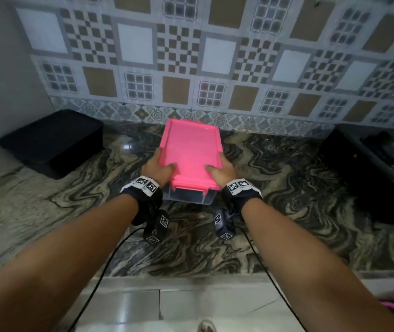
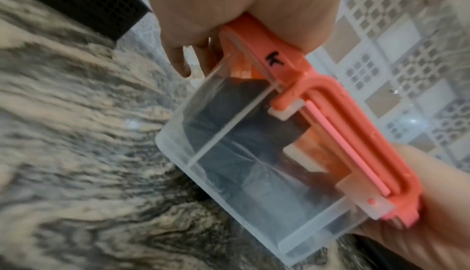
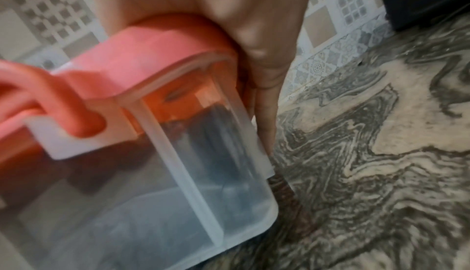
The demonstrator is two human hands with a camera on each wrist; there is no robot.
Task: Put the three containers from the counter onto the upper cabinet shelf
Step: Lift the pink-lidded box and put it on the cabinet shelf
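Observation:
A clear plastic container with a pink lid [image 1: 190, 152] is held between both hands over the marble counter [image 1: 275, 200]. My left hand [image 1: 158, 170] grips its left side, thumb on the lid, fingers down the wall. My right hand [image 1: 220, 172] grips the right side the same way. In the left wrist view the clear container [image 2: 254, 164] looks lifted off the counter, its pink latch handle [image 2: 356, 143] folded against the end, and my left hand [image 2: 216, 23] clamps the lid edge. The right wrist view shows the container's corner [image 3: 203, 164] with my right hand [image 3: 254, 53] on its side wall.
A black lidded bin [image 1: 52, 142] stands at the back left against the wall. Another black box [image 1: 363, 171] sits at the right edge. The patterned tile wall [image 1: 191, 56] rises behind. Cables hang from both wrists over the counter's front edge [image 1: 191, 276].

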